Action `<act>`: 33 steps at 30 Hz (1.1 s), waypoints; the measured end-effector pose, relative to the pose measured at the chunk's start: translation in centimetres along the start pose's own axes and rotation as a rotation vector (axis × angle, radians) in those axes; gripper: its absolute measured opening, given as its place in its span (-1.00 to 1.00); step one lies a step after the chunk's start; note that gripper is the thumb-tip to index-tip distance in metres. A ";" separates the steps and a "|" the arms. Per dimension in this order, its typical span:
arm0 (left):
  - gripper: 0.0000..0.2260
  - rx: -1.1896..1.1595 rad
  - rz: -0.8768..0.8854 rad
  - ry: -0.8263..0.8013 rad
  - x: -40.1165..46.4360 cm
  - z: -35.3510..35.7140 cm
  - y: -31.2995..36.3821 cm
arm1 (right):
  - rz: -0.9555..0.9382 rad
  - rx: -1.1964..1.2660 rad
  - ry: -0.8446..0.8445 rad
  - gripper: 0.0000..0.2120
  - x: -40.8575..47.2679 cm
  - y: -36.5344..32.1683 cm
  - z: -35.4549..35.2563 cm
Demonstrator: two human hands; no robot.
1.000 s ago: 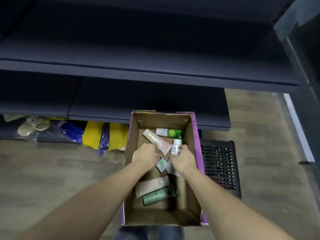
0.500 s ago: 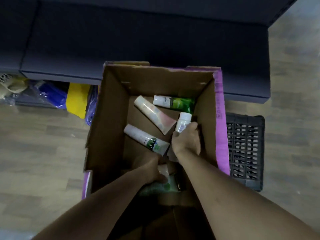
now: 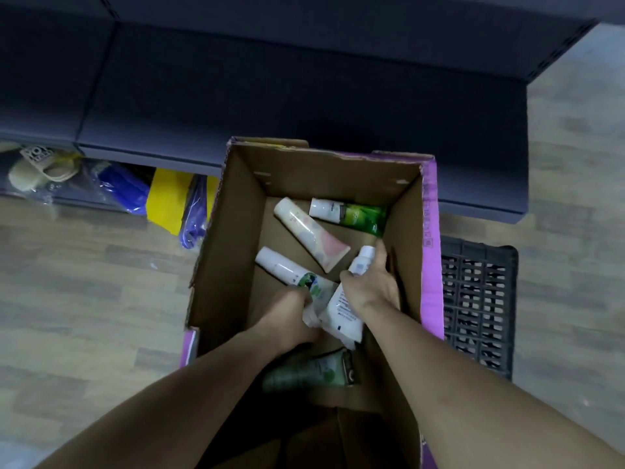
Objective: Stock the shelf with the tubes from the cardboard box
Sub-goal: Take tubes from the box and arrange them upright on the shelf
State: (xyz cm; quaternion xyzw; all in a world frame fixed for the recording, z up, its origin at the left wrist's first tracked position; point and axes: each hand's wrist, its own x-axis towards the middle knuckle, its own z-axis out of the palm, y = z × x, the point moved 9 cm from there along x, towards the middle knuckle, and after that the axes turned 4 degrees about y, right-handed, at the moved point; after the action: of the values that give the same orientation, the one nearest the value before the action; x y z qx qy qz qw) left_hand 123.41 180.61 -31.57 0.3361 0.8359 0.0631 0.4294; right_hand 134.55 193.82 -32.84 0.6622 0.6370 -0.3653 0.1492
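An open cardboard box (image 3: pixel 236 231) with purple outer sides stands on the floor below me. Inside lie a pink-and-white tube (image 3: pixel 309 233), a green-and-white tube (image 3: pixel 348 214), a white tube with a green print (image 3: pixel 291 270) and a dull green tube (image 3: pixel 304 370) near the front. My right hand (image 3: pixel 370 287) is closed around a white tube (image 3: pixel 345 309) whose cap points to the back of the box. My left hand (image 3: pixel 287 314) is down in the box, fingers curled on a crumpled white tube end beside it. The dark blue shelf (image 3: pixel 304 79) runs behind the box.
A black plastic crate (image 3: pixel 478 306) sits on the floor right of the box. Under the shelf at the left lie beige slippers (image 3: pixel 37 167) and blue and yellow bagged items (image 3: pixel 148 191). Wood-pattern floor (image 3: pixel 84 282) surrounds the box.
The view has dropped closer over the box. My left hand moved back toward the box's front and now sits beside the right hand, which has lifted the white tube so more of it shows.
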 end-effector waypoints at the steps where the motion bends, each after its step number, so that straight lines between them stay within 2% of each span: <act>1: -0.73 -0.024 -0.008 0.028 -0.5 -0.9 0.0 | 0.006 0.004 -0.041 -0.23 -0.5 -0.1 -0.2; 4: -0.68 -0.095 -0.013 0.103 -1.5 -3.6 0.0 | 0.028 0.059 -0.120 -0.48 -1.5 -0.4 -0.2; 6: -0.65 -0.081 -0.003 0.177 -2.3 -5.8 0.2 | 0.059 0.196 -0.180 -0.59 -2.7 -0.6 0.4; 10: -0.63 -0.124 -0.050 0.273 -3.7 -8.8 0.3 | 0.386 0.863 -0.314 -0.69 -6.0 0.5 1.4; 12: -0.65 -0.176 -0.067 0.293 -4.0 -9.4 0.2 | 0.495 1.081 -0.367 -0.67 -7.2 0.7 1.6; 14: -0.68 -0.260 -0.080 0.331 -4.3 -9.5 -0.1 | 0.559 1.192 -0.477 -0.71 -8.0 0.6 2.4; 17: -0.72 -0.372 -0.116 0.393 -4.8 -9.2 -0.8 | 0.555 1.212 -0.645 -0.62 -9.2 0.3 4.1; 19: -0.74 -0.457 -0.151 0.385 -5.0 -8.4 -1.2 | 0.464 1.133 -0.668 -0.66 -9.3 -0.2 4.5; 22: -0.73 -0.571 -0.173 0.356 -5.2 -7.3 -1.4 | 0.281 0.875 -0.557 -0.72 -8.7 -0.2 4.3; 25: -0.74 -0.665 -0.185 0.359 -5.2 -7.2 -1.6 | 0.161 0.558 -0.400 -0.61 -7.8 0.7 3.0; 28: -0.72 -0.720 -0.195 0.324 -4.8 -6.7 -1.6 | 0.124 0.559 -0.300 -0.72 -7.6 1.0 2.0; 30: -0.72 -0.787 -0.247 0.293 -4.5 -6.2 -1.8 | 0.131 0.685 -0.230 -0.86 -7.8 0.7 1.2; 33: -0.86 -0.859 -0.285 0.165 -3.9 -5.1 -1.2 | 0.105 0.743 -0.132 -0.87 -7.6 0.4 0.6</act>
State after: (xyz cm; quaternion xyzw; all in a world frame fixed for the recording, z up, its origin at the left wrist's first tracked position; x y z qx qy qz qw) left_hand 120.53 178.23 -26.17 0.0030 0.8032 0.3709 0.4662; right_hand 135.38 187.80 -28.28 0.6778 0.4155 -0.6052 -0.0417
